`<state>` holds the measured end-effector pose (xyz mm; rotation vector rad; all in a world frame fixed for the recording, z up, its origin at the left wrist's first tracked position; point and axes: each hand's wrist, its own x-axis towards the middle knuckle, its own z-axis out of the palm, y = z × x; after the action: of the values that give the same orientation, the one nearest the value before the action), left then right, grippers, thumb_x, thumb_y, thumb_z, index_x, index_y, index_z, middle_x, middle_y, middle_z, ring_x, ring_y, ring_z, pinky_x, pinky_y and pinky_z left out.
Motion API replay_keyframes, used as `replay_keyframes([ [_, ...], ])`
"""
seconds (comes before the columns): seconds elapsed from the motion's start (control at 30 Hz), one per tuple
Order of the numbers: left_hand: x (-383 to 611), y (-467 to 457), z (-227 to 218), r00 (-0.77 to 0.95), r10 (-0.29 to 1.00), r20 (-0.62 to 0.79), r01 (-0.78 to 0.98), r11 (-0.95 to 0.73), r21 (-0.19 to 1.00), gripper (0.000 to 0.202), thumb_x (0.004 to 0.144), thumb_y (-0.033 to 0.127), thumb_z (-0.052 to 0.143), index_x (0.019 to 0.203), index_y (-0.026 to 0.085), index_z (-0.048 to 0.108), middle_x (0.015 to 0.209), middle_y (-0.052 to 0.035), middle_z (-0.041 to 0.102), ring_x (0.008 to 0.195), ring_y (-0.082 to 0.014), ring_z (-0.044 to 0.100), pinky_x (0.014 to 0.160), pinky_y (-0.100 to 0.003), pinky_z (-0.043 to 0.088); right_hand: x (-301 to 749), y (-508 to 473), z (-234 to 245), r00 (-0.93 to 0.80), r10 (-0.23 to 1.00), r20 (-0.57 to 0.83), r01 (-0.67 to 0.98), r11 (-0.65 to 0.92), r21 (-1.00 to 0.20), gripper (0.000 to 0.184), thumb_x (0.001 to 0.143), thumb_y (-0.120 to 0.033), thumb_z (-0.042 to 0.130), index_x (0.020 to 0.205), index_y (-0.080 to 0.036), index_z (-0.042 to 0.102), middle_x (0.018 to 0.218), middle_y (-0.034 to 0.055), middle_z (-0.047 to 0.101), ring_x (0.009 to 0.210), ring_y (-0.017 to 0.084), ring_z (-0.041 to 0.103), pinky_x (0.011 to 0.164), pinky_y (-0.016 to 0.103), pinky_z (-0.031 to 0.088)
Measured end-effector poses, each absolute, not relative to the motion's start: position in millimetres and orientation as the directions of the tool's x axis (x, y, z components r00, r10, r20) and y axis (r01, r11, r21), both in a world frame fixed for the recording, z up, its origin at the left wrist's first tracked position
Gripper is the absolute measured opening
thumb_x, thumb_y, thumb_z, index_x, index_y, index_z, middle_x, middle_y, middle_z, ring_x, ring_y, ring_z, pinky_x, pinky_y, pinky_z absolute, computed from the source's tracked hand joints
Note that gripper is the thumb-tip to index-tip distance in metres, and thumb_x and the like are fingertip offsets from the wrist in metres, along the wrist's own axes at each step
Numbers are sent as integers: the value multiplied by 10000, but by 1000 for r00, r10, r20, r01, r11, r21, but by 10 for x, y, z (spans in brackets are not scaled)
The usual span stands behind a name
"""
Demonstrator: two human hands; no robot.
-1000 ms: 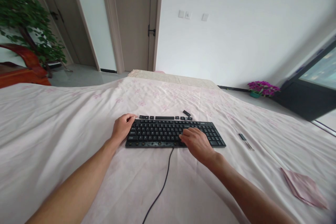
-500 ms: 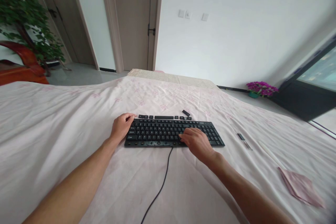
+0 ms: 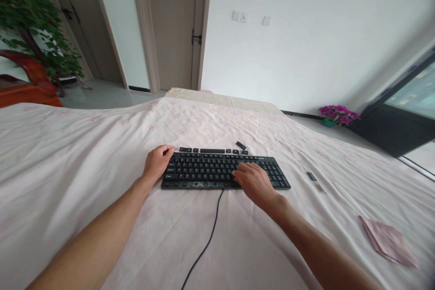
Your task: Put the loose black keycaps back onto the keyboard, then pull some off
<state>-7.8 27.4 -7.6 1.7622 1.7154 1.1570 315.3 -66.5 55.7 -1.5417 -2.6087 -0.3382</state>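
A black keyboard (image 3: 207, 170) lies on a pale pink sheet, its cable (image 3: 207, 240) trailing toward me. My left hand (image 3: 157, 163) curls around the keyboard's left end and holds it. On the right half of the keys rests my right hand (image 3: 253, 180), fingers bent and fingertips pressed down on the key rows; whether it pinches anything is hidden. Several loose black keycaps (image 3: 212, 150) lie in a row just behind the keyboard, with one longer black piece (image 3: 241, 145) beyond them.
The sheet (image 3: 84, 163) covers a wide bed-like surface. A small black tool (image 3: 312, 176) lies right of the keyboard, and a folded pink cloth (image 3: 387, 240) at the near right. A plant (image 3: 34, 22), doors and purple flowers (image 3: 338, 114) stand beyond.
My right hand has crept slightly leftward and up across the keys. The left hand and keyboard have stayed put; the view shifted a little.
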Motion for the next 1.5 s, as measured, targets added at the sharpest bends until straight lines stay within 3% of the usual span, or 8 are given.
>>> replay_keyframes([
  [0.7, -79, 273, -55, -100, 959, 264, 620, -148, 771, 301, 837, 395, 474, 939, 250, 717, 1023, -8, 728, 946, -190, 649, 839, -269, 455, 3101, -788, 502, -459, 864, 206, 888, 435, 152, 160, 923, -167, 508, 877, -213, 655, 790, 17, 593, 760, 154, 515, 693, 308, 292],
  [0.9, -82, 272, -55, -103, 959, 264, 624, -144, 768, 308, 832, 399, 474, 946, 250, 719, 1033, -6, 728, 941, -189, 652, 856, -269, 452, 3096, -763, 549, -496, 847, 189, 867, 472, 159, 176, 921, -158, 512, 828, -195, 657, 783, 23, 597, 746, 149, 514, 683, 294, 300],
  [1.07, -71, 255, -24, -105, 960, 260, 622, -141, 770, 303, 832, 383, 471, 939, 247, 720, 1036, -7, 727, 946, -192, 651, 856, -267, 453, 3144, -708, 562, -483, 855, 187, 875, 480, 68, 213, 934, -223, 515, 791, -208, 672, 762, 7, 598, 741, 135, 534, 661, 267, 317],
  [1.23, -60, 245, -12, -108, 963, 245, 613, -130, 780, 310, 833, 375, 468, 949, 238, 721, 1055, -16, 724, 965, -198, 646, 860, -269, 455, 3201, -691, 474, -432, 867, 249, 891, 453, -32, 180, 928, -253, 534, 882, -238, 708, 793, 3, 612, 775, 130, 544, 688, 246, 344],
  [1.4, -63, 251, -23, -105, 963, 249, 613, -135, 778, 308, 836, 379, 471, 951, 238, 719, 1058, -19, 723, 967, -197, 647, 858, -274, 458, 3182, -761, 424, -446, 851, 277, 889, 457, 26, 262, 961, -232, 456, 851, -215, 693, 761, 14, 594, 746, 142, 513, 704, 275, 324],
  [1.5, -68, 257, -30, -97, 962, 255, 610, -145, 779, 312, 838, 382, 467, 951, 238, 719, 1046, -18, 725, 965, -195, 647, 856, -273, 458, 3177, -828, 411, -454, 851, 264, 889, 451, 77, 244, 951, -169, 446, 1024, -215, 675, 806, 28, 599, 760, 151, 497, 712, 297, 312],
])
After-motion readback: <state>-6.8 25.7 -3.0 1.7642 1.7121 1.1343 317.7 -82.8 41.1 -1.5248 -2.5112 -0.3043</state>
